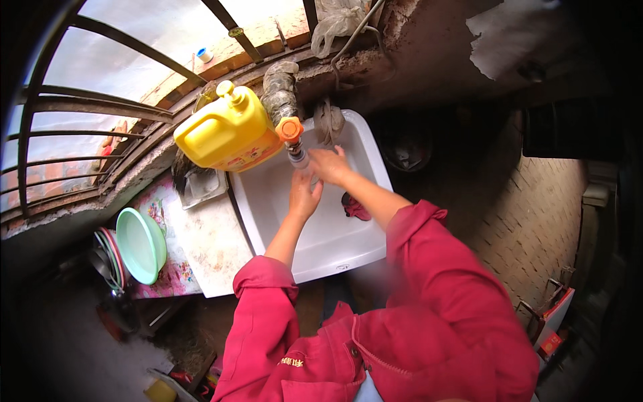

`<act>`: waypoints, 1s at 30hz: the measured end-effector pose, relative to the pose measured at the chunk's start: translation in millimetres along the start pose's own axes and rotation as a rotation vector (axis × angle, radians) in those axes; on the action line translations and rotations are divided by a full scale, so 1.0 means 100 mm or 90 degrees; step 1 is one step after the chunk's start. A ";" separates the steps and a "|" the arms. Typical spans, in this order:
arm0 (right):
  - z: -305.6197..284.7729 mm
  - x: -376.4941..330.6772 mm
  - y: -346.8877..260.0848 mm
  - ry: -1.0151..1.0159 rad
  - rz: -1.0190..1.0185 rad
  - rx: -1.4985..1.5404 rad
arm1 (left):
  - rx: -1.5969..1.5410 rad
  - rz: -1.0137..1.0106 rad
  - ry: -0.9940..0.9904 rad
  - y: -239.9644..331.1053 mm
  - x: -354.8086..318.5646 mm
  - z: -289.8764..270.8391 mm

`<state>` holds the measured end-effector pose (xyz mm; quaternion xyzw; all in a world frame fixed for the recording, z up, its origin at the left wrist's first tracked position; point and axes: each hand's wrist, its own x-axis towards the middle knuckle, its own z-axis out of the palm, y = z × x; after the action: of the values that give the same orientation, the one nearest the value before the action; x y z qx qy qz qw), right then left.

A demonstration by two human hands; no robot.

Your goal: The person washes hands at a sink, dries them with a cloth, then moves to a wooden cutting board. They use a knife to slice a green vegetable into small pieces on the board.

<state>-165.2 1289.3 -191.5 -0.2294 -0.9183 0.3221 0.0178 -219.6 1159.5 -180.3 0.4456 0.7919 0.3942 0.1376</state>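
Note:
Both my hands are close together under a tap [290, 130] with an orange handle, over a white sink [268, 224]. My left hand [305, 194] points up toward the spout, thumb apart from the fingers. From the right, my right hand [329, 165] reaches across with its fingers stretched beside a translucent piece [299, 161] at the spout's end. Whether the fingertips touch that piece, I cannot tell. No held object shows in either hand. Lower in the basin, right of my left wrist, lies a dark red cloth [355, 206].
A yellow jug [228, 134] stands at the sink's back left, next to the wrapped pipe [280, 90]. A mint-green basin [141, 245] leans beside the white board [211, 244]. Barred windows [120, 100] run along the left; a plastic bag [328, 122] hangs behind the sink.

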 end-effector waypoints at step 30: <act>-5.20 -0.98 0.75 0.702 -0.201 0.081 | 0.141 0.404 -0.197 3.72 1.19 -0.35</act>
<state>46.7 1602.0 187.1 -0.2221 -0.7752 0.2027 0.5556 -84.7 1347.6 136.7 0.7356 0.6218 0.2574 0.0774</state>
